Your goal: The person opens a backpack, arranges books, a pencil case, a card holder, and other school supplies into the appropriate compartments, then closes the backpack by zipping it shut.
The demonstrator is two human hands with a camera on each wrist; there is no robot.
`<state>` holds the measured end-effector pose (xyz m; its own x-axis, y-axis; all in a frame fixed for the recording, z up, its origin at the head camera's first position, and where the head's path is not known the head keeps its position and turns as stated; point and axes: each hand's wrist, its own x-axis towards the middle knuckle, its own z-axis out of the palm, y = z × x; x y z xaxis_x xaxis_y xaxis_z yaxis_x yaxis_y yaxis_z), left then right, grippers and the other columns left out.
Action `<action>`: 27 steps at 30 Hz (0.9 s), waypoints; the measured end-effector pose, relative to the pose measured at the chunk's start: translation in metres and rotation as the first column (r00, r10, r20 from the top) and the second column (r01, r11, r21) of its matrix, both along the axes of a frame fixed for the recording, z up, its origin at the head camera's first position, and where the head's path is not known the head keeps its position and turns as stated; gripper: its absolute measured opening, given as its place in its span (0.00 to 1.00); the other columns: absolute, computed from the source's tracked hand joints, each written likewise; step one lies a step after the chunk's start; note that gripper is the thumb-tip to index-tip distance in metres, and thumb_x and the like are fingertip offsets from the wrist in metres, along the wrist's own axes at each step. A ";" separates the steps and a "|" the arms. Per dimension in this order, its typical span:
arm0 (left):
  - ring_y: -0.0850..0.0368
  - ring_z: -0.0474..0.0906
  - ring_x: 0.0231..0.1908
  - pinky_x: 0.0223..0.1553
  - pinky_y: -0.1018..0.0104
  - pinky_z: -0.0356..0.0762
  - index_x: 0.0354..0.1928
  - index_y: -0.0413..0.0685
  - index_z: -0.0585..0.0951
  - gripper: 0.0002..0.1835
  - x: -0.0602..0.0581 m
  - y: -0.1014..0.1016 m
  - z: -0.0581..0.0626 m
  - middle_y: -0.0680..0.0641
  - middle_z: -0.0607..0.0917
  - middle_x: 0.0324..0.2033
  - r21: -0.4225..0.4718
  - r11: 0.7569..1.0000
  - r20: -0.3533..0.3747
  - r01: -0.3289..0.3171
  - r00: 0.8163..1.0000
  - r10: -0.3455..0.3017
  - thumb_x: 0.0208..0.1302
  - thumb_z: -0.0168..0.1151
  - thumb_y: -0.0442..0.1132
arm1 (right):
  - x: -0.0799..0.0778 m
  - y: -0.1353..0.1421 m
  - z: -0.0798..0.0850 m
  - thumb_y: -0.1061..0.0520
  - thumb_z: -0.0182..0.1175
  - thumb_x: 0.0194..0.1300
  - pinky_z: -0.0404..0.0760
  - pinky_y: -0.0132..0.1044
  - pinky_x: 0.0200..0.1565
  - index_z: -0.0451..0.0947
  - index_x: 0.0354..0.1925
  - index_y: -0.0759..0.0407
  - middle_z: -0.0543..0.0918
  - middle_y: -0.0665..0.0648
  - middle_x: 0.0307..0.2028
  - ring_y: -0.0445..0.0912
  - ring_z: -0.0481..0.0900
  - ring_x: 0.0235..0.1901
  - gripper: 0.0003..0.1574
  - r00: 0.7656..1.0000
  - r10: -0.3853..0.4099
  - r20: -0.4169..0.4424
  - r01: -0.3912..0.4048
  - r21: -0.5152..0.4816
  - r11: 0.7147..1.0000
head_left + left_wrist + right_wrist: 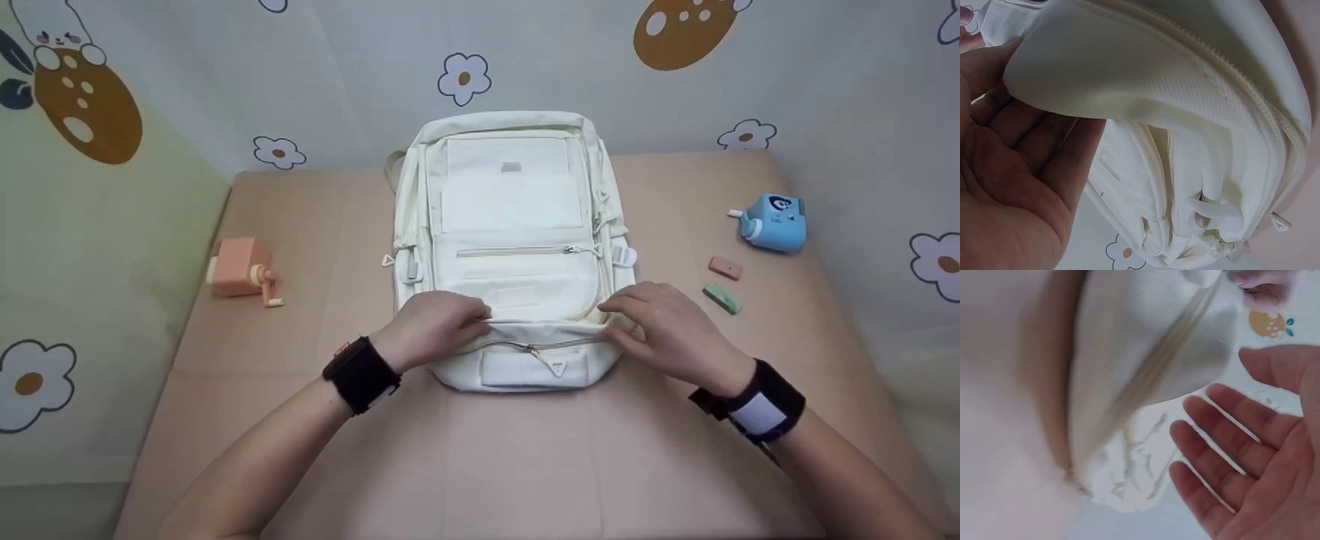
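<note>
The edge of the pale front flap (1112, 73) is pinched between the thumb and fingers of the left hand (435, 328). The right hand (671, 334) is held with its fingers extended and slightly spread beside the flap's other end; whether the fabric is touched by the fingertips cannot be told. A black band is worn on each wrist. The flap belongs to the cream backpack (511, 199), which is laid at the middle of the tabletop (525, 465), between the two hands and beyond them. Zipper teeth are shown along the flap in the left wrist view, but the inside of the compartment is hidden by folded fabric, and its contents cannot be made out. Farther out, a pink crank sharpener (241, 268) is placed to the left; to the right, a pink eraser (725, 268) and a green eraser (721, 298) are set near a blue crank sharpener (776, 223). The flower-printed backdrop (360, 82) is cut off by the frame, and the bag is partly blurred in the right wrist view.
</note>
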<state>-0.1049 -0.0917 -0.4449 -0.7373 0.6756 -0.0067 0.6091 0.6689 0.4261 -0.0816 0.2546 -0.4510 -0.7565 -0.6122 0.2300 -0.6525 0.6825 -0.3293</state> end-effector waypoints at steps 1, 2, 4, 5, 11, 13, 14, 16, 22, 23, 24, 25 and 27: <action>0.60 0.69 0.23 0.26 0.60 0.70 0.29 0.53 0.79 0.11 0.000 0.000 0.000 0.57 0.73 0.20 0.000 1.000 -0.001 -0.003 1.000 0.003 0.71 0.64 0.43 | 0.000 0.004 -0.004 0.52 0.70 0.66 0.77 0.50 0.53 0.85 0.50 0.60 0.87 0.55 0.45 0.51 0.81 0.49 0.18 1.000 0.012 0.016 -0.012 0.002 1.000; 0.60 0.69 0.23 0.26 0.61 0.70 0.29 0.53 0.80 0.10 0.001 -0.001 0.000 0.58 0.74 0.21 0.002 1.000 -0.002 -0.005 1.000 0.005 0.71 0.64 0.43 | 0.000 0.007 -0.007 0.52 0.70 0.66 0.78 0.50 0.54 0.85 0.51 0.60 0.87 0.54 0.46 0.51 0.81 0.50 0.19 0.999 0.023 0.033 -0.023 0.001 1.000; 0.61 0.69 0.23 0.26 0.61 0.71 0.30 0.52 0.81 0.09 0.002 -0.001 0.001 0.58 0.75 0.21 0.006 1.000 -0.001 -0.007 1.000 0.007 0.71 0.65 0.42 | 0.000 0.010 -0.014 0.52 0.70 0.67 0.79 0.49 0.54 0.85 0.52 0.59 0.86 0.53 0.47 0.49 0.81 0.51 0.18 0.998 0.039 0.057 -0.038 -0.014 0.999; 0.61 0.69 0.23 0.26 0.61 0.71 0.30 0.52 0.81 0.09 0.002 -0.001 0.001 0.58 0.75 0.21 0.008 1.000 -0.004 -0.006 1.000 0.006 0.71 0.65 0.43 | 0.000 0.011 -0.016 0.52 0.70 0.67 0.79 0.48 0.54 0.85 0.52 0.58 0.86 0.52 0.48 0.48 0.81 0.51 0.18 0.997 0.043 0.065 -0.042 -0.028 0.999; 0.61 0.68 0.22 0.24 0.61 0.69 0.27 0.53 0.78 0.12 0.002 0.001 0.001 0.58 0.71 0.20 0.010 1.000 -0.012 -0.010 1.000 0.010 0.70 0.65 0.43 | -0.002 0.005 -0.029 0.53 0.72 0.65 0.80 0.43 0.53 0.87 0.51 0.54 0.87 0.47 0.48 0.43 0.82 0.52 0.17 0.997 0.072 0.029 -0.068 -0.137 0.988; 0.61 0.67 0.21 0.23 0.62 0.68 0.26 0.54 0.76 0.13 0.003 0.002 0.001 0.59 0.70 0.19 0.007 1.000 -0.013 -0.018 1.000 0.018 0.70 0.65 0.43 | -0.003 0.002 -0.032 0.52 0.72 0.65 0.81 0.41 0.51 0.88 0.51 0.52 0.87 0.45 0.47 0.42 0.83 0.51 0.16 0.998 0.069 0.010 -0.067 -0.158 0.985; 0.61 0.67 0.21 0.22 0.62 0.67 0.25 0.54 0.75 0.14 0.003 0.002 0.001 0.59 0.69 0.19 0.004 1.000 -0.014 -0.022 1.000 0.022 0.70 0.65 0.43 | -0.004 0.001 -0.033 0.52 0.72 0.65 0.82 0.41 0.50 0.88 0.50 0.51 0.88 0.44 0.46 0.42 0.84 0.49 0.15 0.998 0.063 0.001 -0.062 -0.162 0.985; 0.60 0.67 0.21 0.22 0.61 0.67 0.26 0.54 0.75 0.14 0.004 0.003 0.001 0.58 0.69 0.19 -0.006 0.999 -0.013 -0.031 0.999 0.031 0.70 0.64 0.43 | -0.004 -0.001 -0.034 0.51 0.73 0.65 0.83 0.40 0.46 0.88 0.48 0.49 0.89 0.44 0.44 0.41 0.85 0.47 0.14 0.999 0.043 -0.015 -0.044 -0.162 0.986; 0.57 0.83 0.36 0.34 0.58 0.81 0.42 0.52 0.86 0.06 0.014 0.009 0.006 0.54 0.88 0.37 -0.022 0.999 -0.064 -0.041 0.997 0.039 0.69 0.66 0.44 | -0.004 -0.005 -0.031 0.51 0.72 0.65 0.83 0.40 0.36 0.89 0.45 0.49 0.90 0.45 0.39 0.39 0.87 0.38 0.11 1.000 -0.004 -0.022 0.001 -0.148 0.989; 0.56 0.84 0.40 0.37 0.58 0.82 0.45 0.52 0.86 0.08 0.016 0.011 0.007 0.53 0.88 0.41 -0.009 1.000 -0.104 -0.028 0.994 0.027 0.69 0.67 0.44 | -0.004 -0.005 -0.031 0.50 0.72 0.66 0.83 0.40 0.35 0.89 0.45 0.49 0.90 0.45 0.38 0.39 0.87 0.38 0.11 1.000 -0.007 -0.021 0.004 -0.147 0.989; 0.55 0.84 0.43 0.39 0.58 0.83 0.47 0.51 0.87 0.09 0.018 0.014 0.008 0.52 0.88 0.45 0.009 1.000 -0.155 -0.010 0.988 0.012 0.69 0.67 0.44 | -0.004 -0.006 -0.031 0.50 0.71 0.66 0.83 0.40 0.35 0.89 0.45 0.50 0.90 0.45 0.38 0.39 0.87 0.37 0.11 1.000 -0.010 -0.021 0.007 -0.145 0.989; 0.54 0.84 0.44 0.39 0.59 0.83 0.47 0.50 0.87 0.09 0.020 0.018 0.008 0.50 0.87 0.46 0.032 0.999 -0.216 0.015 0.976 -0.008 0.70 0.66 0.43 | -0.004 -0.006 -0.030 0.50 0.71 0.66 0.83 0.40 0.34 0.90 0.45 0.49 0.90 0.45 0.38 0.39 0.87 0.37 0.10 1.000 -0.013 -0.019 0.010 -0.143 0.990; 0.53 0.82 0.40 0.36 0.62 0.81 0.45 0.51 0.88 0.07 0.026 0.026 0.010 0.50 0.86 0.42 0.074 0.994 -0.335 0.075 0.941 -0.046 0.70 0.65 0.42 | -0.004 -0.007 -0.030 0.50 0.71 0.66 0.82 0.40 0.34 0.90 0.45 0.49 0.90 0.45 0.37 0.39 0.87 0.36 0.10 1.000 -0.019 -0.020 0.016 -0.142 0.990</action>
